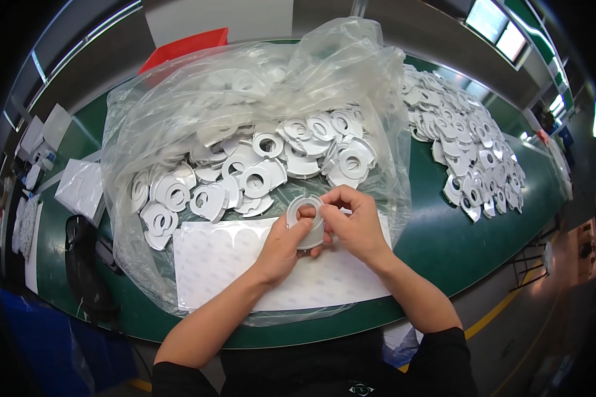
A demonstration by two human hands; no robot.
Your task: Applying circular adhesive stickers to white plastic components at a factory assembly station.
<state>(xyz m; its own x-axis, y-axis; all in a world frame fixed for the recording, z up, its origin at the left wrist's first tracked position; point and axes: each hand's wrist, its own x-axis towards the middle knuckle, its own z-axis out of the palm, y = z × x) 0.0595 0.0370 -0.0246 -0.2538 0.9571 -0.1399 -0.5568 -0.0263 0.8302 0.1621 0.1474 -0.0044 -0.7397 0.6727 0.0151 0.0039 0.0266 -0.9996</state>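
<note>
Over a white sheet with round cut-outs [245, 281], my left hand [281, 248] holds a white ring-shaped plastic part [313, 233], thumb on its face and fingers behind. My right hand [355, 227] is closed at the part's right rim, thumb and forefinger pinched against the edge. Whether those fingertips also hold something thin cannot be made out. Just beyond my hands, many loose parts of the same kind [255, 180] lie heaped in the mouth of a large clear plastic bag [198, 99].
More white parts [467, 142] are piled on the right of the green table [437, 258]. A red bin [185, 47] stands behind the bag. On the left are a white wrapped packet [81, 187] and a black pouch-like item [86, 268]. The table's curved front edge runs close to me.
</note>
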